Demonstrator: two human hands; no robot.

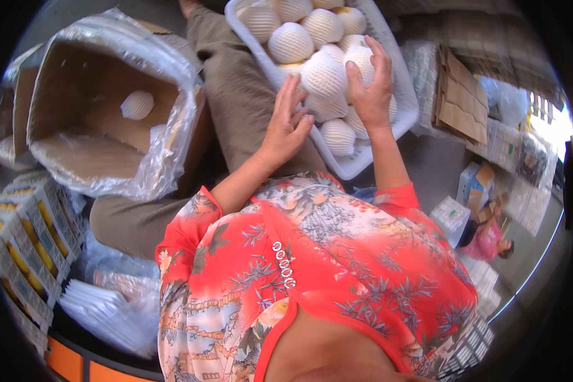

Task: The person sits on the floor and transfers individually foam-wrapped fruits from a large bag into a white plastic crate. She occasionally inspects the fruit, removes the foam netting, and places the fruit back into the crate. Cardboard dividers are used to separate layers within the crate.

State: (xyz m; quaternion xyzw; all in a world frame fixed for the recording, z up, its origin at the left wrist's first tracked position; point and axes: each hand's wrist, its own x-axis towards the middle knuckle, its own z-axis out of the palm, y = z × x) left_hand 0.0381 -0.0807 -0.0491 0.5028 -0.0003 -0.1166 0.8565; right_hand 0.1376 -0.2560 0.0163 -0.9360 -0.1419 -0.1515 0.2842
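Several round fruits in white foam net sleeves fill a white plastic crate [403,71] between and beyond my knees. My left hand [289,122] is at the crate's near left edge, fingers spread, beside a foam-sleeved fruit [323,74]; it holds nothing that I can see. My right hand [371,88] curves its thumb and fingers around another foam-sleeved fruit [360,59] at the crate's right side. Whether it grips that fruit firmly is not clear.
A plastic-lined cardboard box [110,119] stands at the left, with a foam-sleeved piece [137,105] inside. White foam sleeves [100,305] lie stacked at the lower left, by patterned cartons [28,238]. Flattened cardboard [462,98] is at the right. Farther off is another person [489,241].
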